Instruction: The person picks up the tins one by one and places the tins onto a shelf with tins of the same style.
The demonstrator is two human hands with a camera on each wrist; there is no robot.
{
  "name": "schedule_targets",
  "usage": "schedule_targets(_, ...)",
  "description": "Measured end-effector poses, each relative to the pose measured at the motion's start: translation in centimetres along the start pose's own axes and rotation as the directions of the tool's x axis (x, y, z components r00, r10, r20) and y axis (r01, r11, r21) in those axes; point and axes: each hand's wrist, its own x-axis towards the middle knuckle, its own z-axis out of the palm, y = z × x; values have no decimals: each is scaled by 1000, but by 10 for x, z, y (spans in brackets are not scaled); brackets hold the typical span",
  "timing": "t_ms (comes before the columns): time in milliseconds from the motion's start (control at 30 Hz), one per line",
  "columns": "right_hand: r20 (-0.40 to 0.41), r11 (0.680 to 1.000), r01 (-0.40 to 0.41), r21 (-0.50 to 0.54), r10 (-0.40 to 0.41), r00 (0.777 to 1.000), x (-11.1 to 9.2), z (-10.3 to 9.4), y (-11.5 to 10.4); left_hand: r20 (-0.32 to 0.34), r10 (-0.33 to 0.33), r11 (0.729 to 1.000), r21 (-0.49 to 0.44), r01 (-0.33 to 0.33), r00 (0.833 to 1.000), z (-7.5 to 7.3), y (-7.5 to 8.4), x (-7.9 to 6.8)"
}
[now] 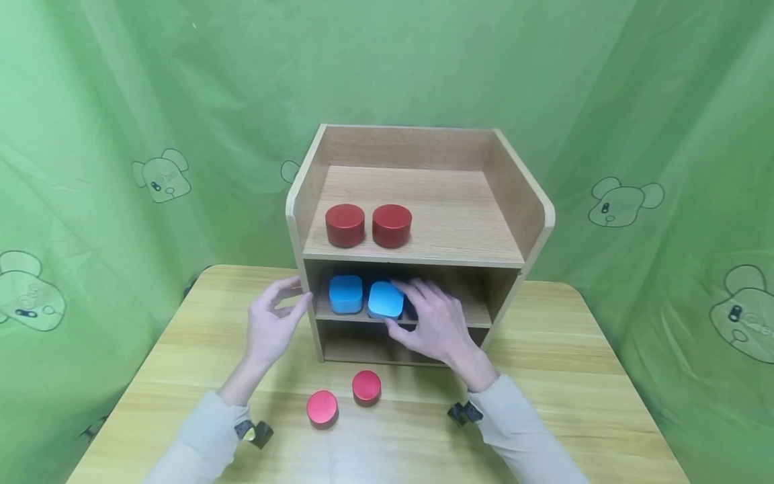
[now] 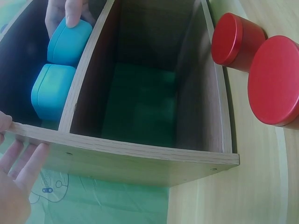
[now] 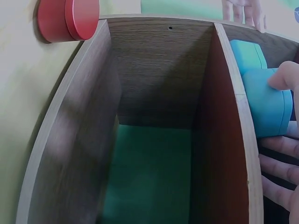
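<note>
A wooden shelf unit [image 1: 417, 261] has two rounded-square blue tins on its middle shelf. My right hand [image 1: 432, 319] grips the right-hand blue tin [image 1: 385, 300], thumb on its near face and fingers round its far side. The other blue tin [image 1: 346, 294] stands just left of it; in the right wrist view the held tin [image 3: 266, 102] overlaps it. My left hand [image 1: 272, 323] holds the front edge of the left side panel [image 2: 121, 161], with the thumb at the edge and fingers [image 2: 30, 165] along the outside.
On the top shelf stand two round red tins, a left one [image 1: 345, 226] and a right one [image 1: 392, 226]. Two more red tins [image 1: 322, 409] [image 1: 366, 388] lie on the wooden table [image 1: 544, 403] before the unit. A green curtain [image 1: 411, 60] hangs behind.
</note>
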Motion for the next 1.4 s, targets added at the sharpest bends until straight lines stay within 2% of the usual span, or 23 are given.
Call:
schedule_targets(233,37,996,-59,70,57,998,1,2,3,-5,-14,1000,5,14,1000,0,-2,1)
schedule_targets(867,88,993,-106,43,102,991,-2,7,3,-4,-1,1000,6,1,1000,0,-2,0)
schedule_targets(1100,49,995,-94,42,92,995,-4,3,3,-3,-8,1000,13,8,1000,0,0,0)
schedule_targets(1400,-29,998,-66,20,67,997,-19,-10,-6,-10,-4,1000,5,5,1000,1,-2,0)
